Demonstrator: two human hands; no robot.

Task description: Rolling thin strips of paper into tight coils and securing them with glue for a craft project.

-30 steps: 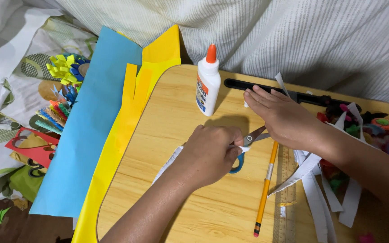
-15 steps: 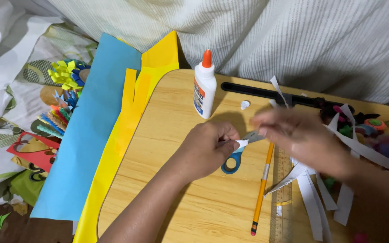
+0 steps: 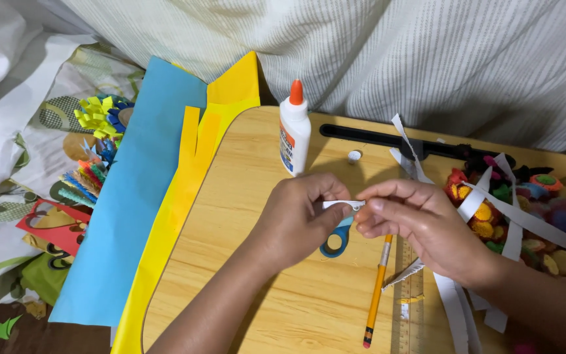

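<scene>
Both my hands meet over the middle of a small wooden table (image 3: 230, 262). My left hand (image 3: 296, 219) and my right hand (image 3: 420, 226) pinch the two ends of a short white paper strip (image 3: 343, 204) between thumbs and fingers. Blue-handled scissors (image 3: 335, 241) lie on the table just under my left fingers, mostly hidden. A yellow pencil (image 3: 377, 295) lies below my right hand, pointing toward me. A white glue bottle (image 3: 294, 131) with an orange cap stands upright beyond my hands.
Blue paper (image 3: 122, 196) and yellow paper (image 3: 185, 190) sheets hang off the table's left edge. A clear ruler (image 3: 411, 308) and loose white strips (image 3: 512, 216) lie at right, beside a pile of colourful paper flowers (image 3: 538, 216). A small white cap (image 3: 354, 156) lies near the glue.
My right hand came back from the far side of the table to my left hand. Both hands now pinch the white strip; the scissors lie beneath them.
</scene>
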